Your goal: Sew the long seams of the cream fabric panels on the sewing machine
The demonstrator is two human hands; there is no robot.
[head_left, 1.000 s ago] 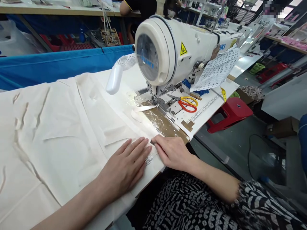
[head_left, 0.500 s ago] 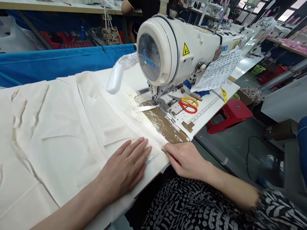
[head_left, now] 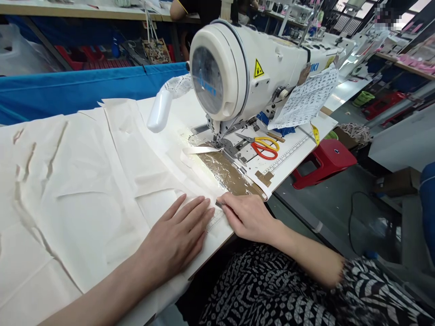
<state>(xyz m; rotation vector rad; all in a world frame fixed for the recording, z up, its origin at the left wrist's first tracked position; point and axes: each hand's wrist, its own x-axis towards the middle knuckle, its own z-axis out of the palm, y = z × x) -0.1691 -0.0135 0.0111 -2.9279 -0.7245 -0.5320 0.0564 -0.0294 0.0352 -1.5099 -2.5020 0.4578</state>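
Note:
Cream fabric (head_left: 84, 213) is spread over the left and front of the white sewing table. My left hand (head_left: 176, 231) lies flat on it with the fingers spread. Close to its fingertips, my right hand (head_left: 246, 215) is closed in a pinch on a small dark object (head_left: 219, 203), too small to name, at the fabric's edge. Behind my hands stands a white sewing machine (head_left: 251, 72). A narrow cream strip (head_left: 200, 150) runs to its needle area, beside a brown plate (head_left: 234, 174) under clear film.
Scissors (head_left: 265, 147) with red and yellow handles lie right of the needle. A printed sheet (head_left: 306, 99) leans on the machine. A red stool (head_left: 328, 158) stands beyond the table's right edge. Behind the blue cloth barrier (head_left: 84, 88), a person's arm (head_left: 180, 9) shows.
My right hand has moved left along the fabric edge, closer to my left hand, and a dark object now shows at its fingertips. My left hand has stayed flat in place.

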